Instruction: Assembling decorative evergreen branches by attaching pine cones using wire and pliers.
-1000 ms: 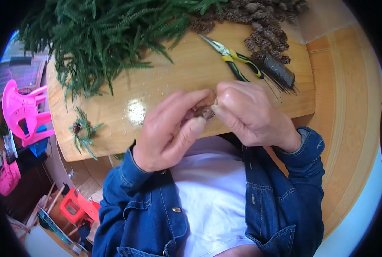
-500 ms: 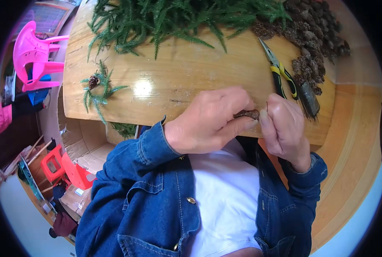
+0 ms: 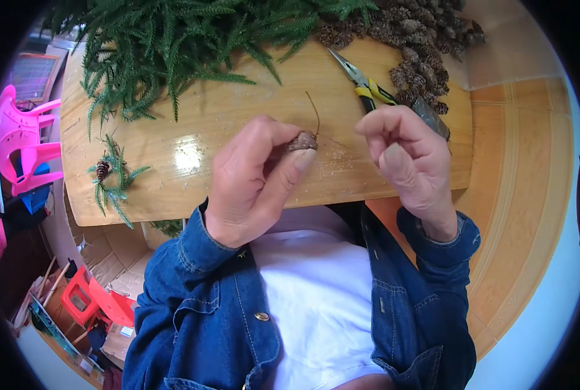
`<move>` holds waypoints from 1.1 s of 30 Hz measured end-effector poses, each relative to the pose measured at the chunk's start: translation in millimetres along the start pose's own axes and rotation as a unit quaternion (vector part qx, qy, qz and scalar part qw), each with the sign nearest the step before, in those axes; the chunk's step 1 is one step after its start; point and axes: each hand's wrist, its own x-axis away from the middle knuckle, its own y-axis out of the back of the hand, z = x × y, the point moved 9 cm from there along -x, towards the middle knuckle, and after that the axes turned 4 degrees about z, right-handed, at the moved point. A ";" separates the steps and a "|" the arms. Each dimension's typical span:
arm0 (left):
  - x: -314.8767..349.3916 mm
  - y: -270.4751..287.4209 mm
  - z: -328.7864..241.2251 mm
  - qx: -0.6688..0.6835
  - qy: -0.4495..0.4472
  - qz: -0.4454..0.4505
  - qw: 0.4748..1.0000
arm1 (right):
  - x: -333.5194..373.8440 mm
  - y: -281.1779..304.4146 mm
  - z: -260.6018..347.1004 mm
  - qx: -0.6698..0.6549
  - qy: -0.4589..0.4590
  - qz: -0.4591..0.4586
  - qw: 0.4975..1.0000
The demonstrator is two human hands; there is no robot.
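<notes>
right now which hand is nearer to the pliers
The right hand: it is just on the wearer's side of the handles of the pliers. The left hand is farther off, to their left and closer to the wearer, holding a pine cone.

Craft workspace (pliers, heaped pinecones)

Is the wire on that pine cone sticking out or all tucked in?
Sticking out: a thin wire rises from the pine cone in the left hand, and its upper end touches neither hand.
</notes>
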 end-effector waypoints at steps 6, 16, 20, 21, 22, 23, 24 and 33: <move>-9.2 6.0 -5.0 0.106 0.064 -0.056 0.991 | -11.7 -24.6 1.2 -0.013 -0.041 0.059 0.997; -38.0 8.4 -37.4 -0.038 0.012 -0.007 0.999 | -24.4 -14.8 18.7 -0.083 0.015 -0.029 0.996; -51.2 -1.5 -32.0 -0.067 0.002 0.011 0.998 | -34.1 0.8 7.9 -0.085 0.020 -0.036 0.996; -52.8 -5.2 -32.2 -0.071 0.003 0.021 0.997 | -33.1 4.0 5.3 -0.088 0.016 -0.039 0.995; -53.9 -9.1 -31.9 -0.076 0.005 0.032 0.997 | -30.0 6.9 2.6 -0.091 0.012 -0.041 0.995; -54.4 -11.5 -30.3 -0.075 0.009 0.036 0.997 | -26.1 9.9 -3.5 -0.098 -0.010 -0.045 0.994; -55.2 -10.6 -30.8 -0.087 0.004 0.024 0.996 | -21.8 12.7 -9.2 -0.105 -0.032 -0.050 0.993; -49.5 -36.9 8.8 0.142 0.180 -0.025 0.973 | -0.2 18.9 -20.2 0.018 0.045 -0.033 0.998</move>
